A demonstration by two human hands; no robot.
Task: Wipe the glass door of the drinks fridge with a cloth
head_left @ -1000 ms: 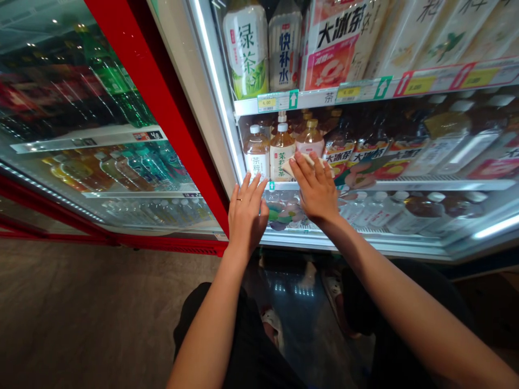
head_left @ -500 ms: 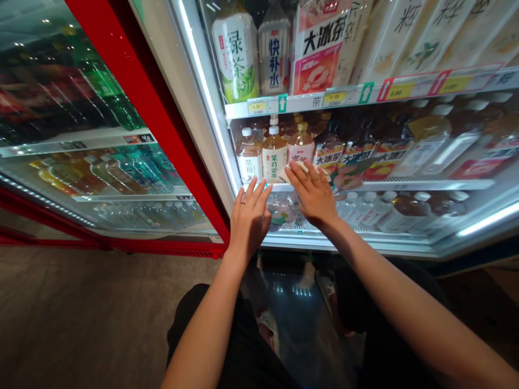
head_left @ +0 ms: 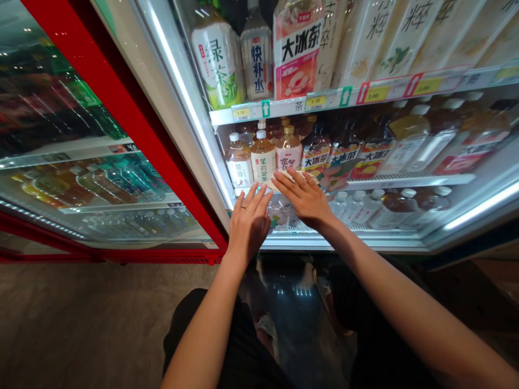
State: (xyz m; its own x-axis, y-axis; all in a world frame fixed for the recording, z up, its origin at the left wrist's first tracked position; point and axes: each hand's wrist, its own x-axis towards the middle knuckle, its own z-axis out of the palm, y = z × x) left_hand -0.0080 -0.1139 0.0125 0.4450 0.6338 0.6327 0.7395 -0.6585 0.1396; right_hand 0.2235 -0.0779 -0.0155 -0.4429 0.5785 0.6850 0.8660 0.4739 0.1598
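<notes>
In the head view my right hand [head_left: 305,199] lies with its fingers stretched over a pale cloth [head_left: 272,185], pressing it against the glass door of a lit drinks fridge. Most of the cloth is hidden under the fingers. My left hand [head_left: 248,220], a ring on one finger, rests open on the glass to the left, with nothing in it. Behind the glass, close to the fingertips, stand a white-labelled tea bottle [head_left: 239,162], a jasmine tea bottle [head_left: 263,156] and a pink-labelled bottle [head_left: 288,148].
Larger bottles and a peach iced tea carton [head_left: 298,51] fill the upper shelf, above a price strip [head_left: 373,93]. Left is a second fridge with a red frame [head_left: 121,108]. Below are my black-clad knees [head_left: 190,319] and the grey floor [head_left: 101,319].
My right hand has slid with the cloth a little left and down across the glass, closer to my left hand. My left hand stays nearly in place. The view has shifted slightly.
</notes>
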